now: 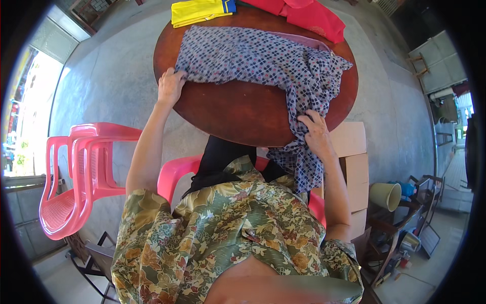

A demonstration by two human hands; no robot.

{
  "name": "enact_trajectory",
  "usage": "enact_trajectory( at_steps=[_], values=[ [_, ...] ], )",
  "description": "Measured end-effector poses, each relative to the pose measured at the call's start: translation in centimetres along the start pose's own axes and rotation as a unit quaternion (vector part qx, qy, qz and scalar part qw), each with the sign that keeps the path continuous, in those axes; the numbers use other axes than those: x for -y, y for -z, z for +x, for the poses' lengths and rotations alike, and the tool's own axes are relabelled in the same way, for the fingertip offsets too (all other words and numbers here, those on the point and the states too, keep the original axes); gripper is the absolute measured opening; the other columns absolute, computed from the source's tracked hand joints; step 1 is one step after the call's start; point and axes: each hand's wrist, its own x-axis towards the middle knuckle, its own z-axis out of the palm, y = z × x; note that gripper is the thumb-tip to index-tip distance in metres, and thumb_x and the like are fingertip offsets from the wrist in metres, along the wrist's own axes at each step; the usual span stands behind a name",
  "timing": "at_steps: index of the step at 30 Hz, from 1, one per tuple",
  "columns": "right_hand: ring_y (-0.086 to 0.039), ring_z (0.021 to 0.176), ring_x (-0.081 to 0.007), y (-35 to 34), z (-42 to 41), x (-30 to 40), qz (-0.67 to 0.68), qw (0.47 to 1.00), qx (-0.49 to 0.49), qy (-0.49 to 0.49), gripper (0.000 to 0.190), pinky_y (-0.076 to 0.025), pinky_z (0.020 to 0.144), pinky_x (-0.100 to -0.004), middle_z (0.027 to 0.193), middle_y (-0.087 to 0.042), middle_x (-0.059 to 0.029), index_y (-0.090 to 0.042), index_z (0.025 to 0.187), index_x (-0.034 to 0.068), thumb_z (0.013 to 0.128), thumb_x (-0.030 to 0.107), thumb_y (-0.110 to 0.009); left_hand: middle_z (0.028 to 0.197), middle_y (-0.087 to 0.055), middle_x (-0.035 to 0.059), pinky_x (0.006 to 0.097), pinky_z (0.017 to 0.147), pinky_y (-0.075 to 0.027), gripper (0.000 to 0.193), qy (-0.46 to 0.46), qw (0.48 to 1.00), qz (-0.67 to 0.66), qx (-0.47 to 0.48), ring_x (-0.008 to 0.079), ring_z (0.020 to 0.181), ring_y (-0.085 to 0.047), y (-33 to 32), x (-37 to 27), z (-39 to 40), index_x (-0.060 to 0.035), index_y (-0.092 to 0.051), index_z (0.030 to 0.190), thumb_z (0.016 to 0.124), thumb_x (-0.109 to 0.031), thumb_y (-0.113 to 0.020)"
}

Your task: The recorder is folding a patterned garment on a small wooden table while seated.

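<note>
A grey-blue patterned cloth garment (243,55) lies spread across the round dark wooden table (235,110). Its left part is flat, while the right part is bunched, and a length of it hangs over the near edge towards my lap. My left hand (171,86) pinches the garment's near left corner at the table's left edge. My right hand (317,133) grips the gathered length at the near right edge, its fingers curled on the fabric. A strip of pinkish cloth (300,39) shows along the garment's far edge.
Folded yellow cloth with blue trim (201,13) and red cloth (315,19) lie on the table's far side. Stacked pink plastic chairs (83,171) stand at left. Cardboard boxes (355,167) and a pale bucket (385,196) are at right.
</note>
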Motion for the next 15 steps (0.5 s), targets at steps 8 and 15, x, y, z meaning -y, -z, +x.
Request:
enact_trajectory(
  at_steps=[8, 15],
  values=[
    [-0.047, 0.121, -0.0332, 5.1, -3.5, -2.0, 0.057, 0.987, 0.149, 0.015, 0.048, -0.039, 0.103, -0.0403, 0.128, -0.050, -0.0125, -0.060, 0.111, 0.009, 0.067, -0.010, -0.055, 0.092, -0.057, 0.0119, 0.0430, 0.081, -0.048, 0.031, 0.043, 0.999, -0.020, 0.022, 0.0330, 0.091, -0.059, 5.1, 1.0, -8.1, -0.0187, -0.069, 0.106, 0.076, -0.011, -0.070],
    [-0.062, 0.099, -0.0269, 8.7, 4.0, -7.0, 0.218, 0.971, -0.056, -0.078, 0.022, -0.048, 0.086, -0.0323, 0.099, -0.064, -0.0116, -0.066, 0.106, 0.007, 0.085, 0.006, -0.063, 0.143, -0.040, 0.0145, 0.0459, 0.108, -0.028, 0.058, 0.139, 0.973, 0.021, 0.185, 0.0326, 0.134, -0.035, 9.7, 0.6, -5.2, -0.0258, -0.054, 0.131, 0.076, -0.015, -0.071]
  ],
)
